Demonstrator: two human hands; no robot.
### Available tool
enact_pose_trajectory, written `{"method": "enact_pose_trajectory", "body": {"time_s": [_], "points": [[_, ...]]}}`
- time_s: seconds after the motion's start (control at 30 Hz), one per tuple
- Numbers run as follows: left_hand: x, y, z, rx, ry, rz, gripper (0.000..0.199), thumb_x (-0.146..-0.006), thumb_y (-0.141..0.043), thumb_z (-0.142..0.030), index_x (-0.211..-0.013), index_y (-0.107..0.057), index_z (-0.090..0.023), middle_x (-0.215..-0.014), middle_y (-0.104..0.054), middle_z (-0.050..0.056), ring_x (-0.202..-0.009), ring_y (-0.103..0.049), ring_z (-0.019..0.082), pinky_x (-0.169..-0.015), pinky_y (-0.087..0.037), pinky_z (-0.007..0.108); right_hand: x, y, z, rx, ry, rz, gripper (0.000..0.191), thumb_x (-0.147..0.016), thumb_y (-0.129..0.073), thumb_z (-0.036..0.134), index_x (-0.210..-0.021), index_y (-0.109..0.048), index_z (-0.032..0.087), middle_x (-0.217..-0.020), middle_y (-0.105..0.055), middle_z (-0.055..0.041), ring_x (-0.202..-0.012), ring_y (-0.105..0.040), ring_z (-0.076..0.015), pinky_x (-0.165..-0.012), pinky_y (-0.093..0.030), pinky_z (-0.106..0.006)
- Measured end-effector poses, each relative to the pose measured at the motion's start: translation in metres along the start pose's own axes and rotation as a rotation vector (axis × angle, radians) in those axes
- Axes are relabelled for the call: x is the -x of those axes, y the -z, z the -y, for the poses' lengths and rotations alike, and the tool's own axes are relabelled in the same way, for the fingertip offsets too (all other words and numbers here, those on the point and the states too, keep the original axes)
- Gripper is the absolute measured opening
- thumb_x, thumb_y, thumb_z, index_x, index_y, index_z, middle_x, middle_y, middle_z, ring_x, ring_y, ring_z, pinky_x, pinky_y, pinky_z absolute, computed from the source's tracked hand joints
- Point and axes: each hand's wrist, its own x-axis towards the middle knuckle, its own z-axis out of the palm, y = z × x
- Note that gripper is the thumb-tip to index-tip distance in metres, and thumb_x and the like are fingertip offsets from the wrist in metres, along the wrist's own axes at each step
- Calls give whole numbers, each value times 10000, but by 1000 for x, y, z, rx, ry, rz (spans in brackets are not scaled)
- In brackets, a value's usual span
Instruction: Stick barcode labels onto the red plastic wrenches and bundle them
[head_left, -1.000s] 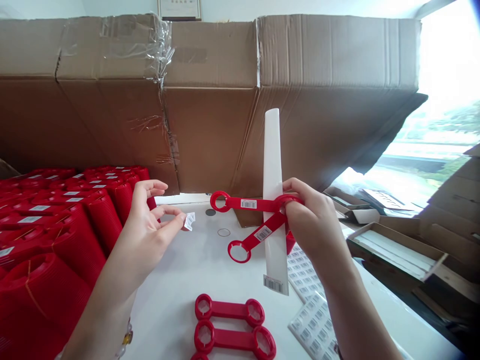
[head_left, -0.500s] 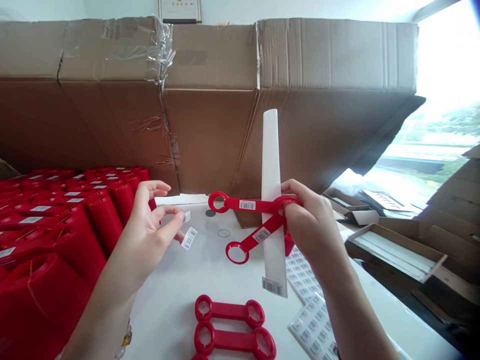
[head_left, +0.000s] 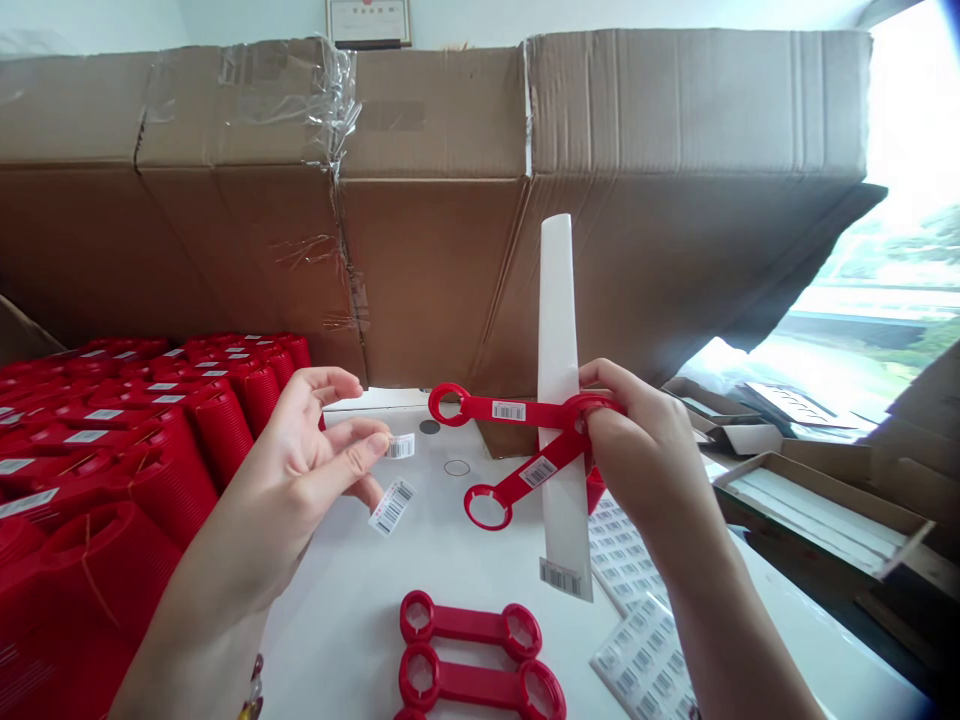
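Observation:
My left hand is pinched on a small barcode label; a second label clings to a lower finger. My right hand grips two fanned red plastic pieces with ring ends, the upper piece and the lower piece, each bearing a barcode label. The same hand holds a long white strip upright behind them, with a barcode at its bottom end. Below, more red ring-ended pieces lie on the white table.
Bundled stacks of labelled red pieces fill the left side. Sheets of barcode labels lie at the lower right. Large cardboard boxes stand behind the table. An open box of white strips is at the right. A rubber band lies mid-table.
The view has shifted slightly, so most things appear further right. The upper label now shows more fully at my left fingertips. My right hand keeps its hold.

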Motion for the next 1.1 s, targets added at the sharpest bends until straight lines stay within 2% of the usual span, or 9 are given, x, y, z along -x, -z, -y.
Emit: {"method": "enact_pose_trajectory", "body": {"time_s": [0.27, 0.37, 0.43, 0.57, 0.7, 0.8, 0.9, 1.0, 1.1], "points": [[2, 2, 0, -71, 0, 42, 388, -796, -802, -341, -1091, -555, -294, -1189, -500, 47, -939, -682, 211, -460, -529, 186, 0, -1, 0, -28, 7, -3, 117, -686, -465, 147, -709, -541, 233, -594, -582, -16, -539, -533, -182, -395, -329, -260], [3, 0, 7, -343, -20, 0, 418, -850, -735, -499, -1185, -554, -325, -1408, -394, 76, -1155, -633, 282, -690, -623, 309, 2, 0, 2, -107, -1, 26, 111, -677, -467, 152, -704, -534, 235, -604, -574, -18, -561, -545, -192, -399, -329, -258], [2, -4, 10, -449, 22, -11, 450, -874, -649, -625, -1229, -593, -355, -1557, -289, 64, -1233, -603, 329, -898, -597, 433, 3, 1, 5, -185, 0, 68, 108, -665, -469, 153, -694, -534, 233, -602, -564, -18, -564, -546, -193, -408, -344, -259], [1, -17, 8, -372, 130, 6, 466, -854, -587, -724, -1174, -694, -402, -1646, -278, 17, -1336, -535, 403, -1074, -468, 547, 7, 1, 12, -304, 32, 153, 84, -661, -484, 162, -678, -535, 227, -587, -551, -6, -528, -516, -172, -431, -378, -261], [4, -28, 4, -263, 125, -18, 427, -831, -654, -673, -1085, -722, -337, -1636, -327, 44, -1456, -392, 407, -1176, -353, 565, 14, -4, 19, -382, 58, 182, 75, -657, -475, 164, -661, -518, 225, -595, -550, 1, -528, -506, -162, -434, -364, -251], [7, -34, 5, -336, 43, -73, 479, -761, -749, -652, -1058, -660, -286, -1616, -318, 75, -1466, -371, 391, -1196, -323, 568, 23, -9, 21, -403, 98, 183, 91, -686, -466, 149, -680, -514, 227, -588, -542, 12, -515, -473, -149, -426, -336, -239], [6, -37, 8, -441, 17, -111, 560, -734, -752, -693, -1073, -591, -277, -1584, -321, 80, -1459, -371, 371, -1153, -388, 530, 30, -14, 21, -409, 150, 182, 120, -746, -451, 130, -704, -496, 233, -600, -540, 23, -531, -474, -146, -440, -332, -231], [2, -35, 13, -384, 66, -97, 670, -722, -759, -704, -1192, -544, -277, -1506, -414, 96, -1325, -520, 353, -1034, -493, 474, 32, -16, 20, -422, 151, 208, 129, -776, -449, 127, -720, -481, 238, -608, -543, 27, -546, -511, -154, -448, -344, -232], [-2, -30, 18, -251, 129, -9, 625, -764, -749, -664, -1207, -548, -272, -1325, -559, 97, -1088, -658, 299, -907, -551, 432, 30, -17, 19, -437, 131, 227, 128, -796, -436, 134, -738, -483, 238, -634, -584, 18, -553, -534, -161, -453, -358, -239]]}}
